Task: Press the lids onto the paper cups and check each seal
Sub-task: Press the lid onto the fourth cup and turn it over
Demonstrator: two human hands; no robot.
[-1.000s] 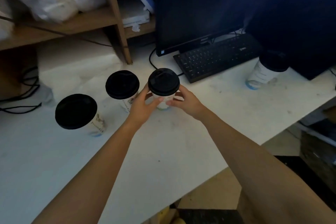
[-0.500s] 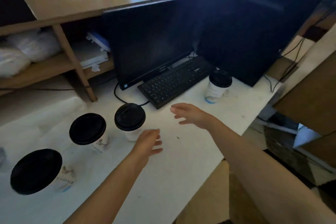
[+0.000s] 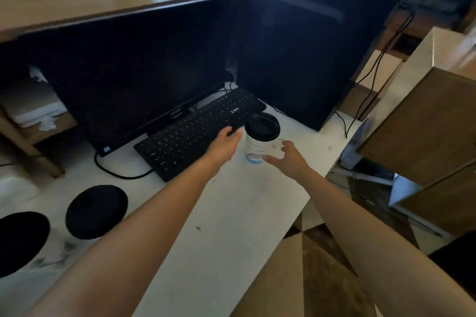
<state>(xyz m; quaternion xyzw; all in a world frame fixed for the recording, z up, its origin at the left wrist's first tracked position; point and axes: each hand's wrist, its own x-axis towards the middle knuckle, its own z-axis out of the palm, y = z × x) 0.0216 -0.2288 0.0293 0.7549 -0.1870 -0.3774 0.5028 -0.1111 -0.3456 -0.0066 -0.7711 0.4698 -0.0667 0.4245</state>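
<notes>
A white paper cup (image 3: 254, 149) with a black lid (image 3: 262, 126) stands on the white table (image 3: 219, 234), just right of the keyboard. My left hand (image 3: 226, 145) is open just left of the cup, close to it but apart. My right hand (image 3: 288, 159) is open at the cup's lower right, fingers spread near its base, holding nothing. Two more cups show only their black lids, one at the lower left (image 3: 96, 211) and one at the left edge (image 3: 20, 242).
A black keyboard (image 3: 195, 131) lies in front of a dark monitor (image 3: 128, 69). A black computer tower (image 3: 304, 54) stands behind the cup. Wooden shelves (image 3: 31, 116) are at the left, a wooden cabinet (image 3: 425, 121) at the right. The table's edge runs diagonally at the lower right.
Both hands let go of the third cup and moved right to the cup by the keyboard. The view swung right, so the lidded cups slid to the lower left.
</notes>
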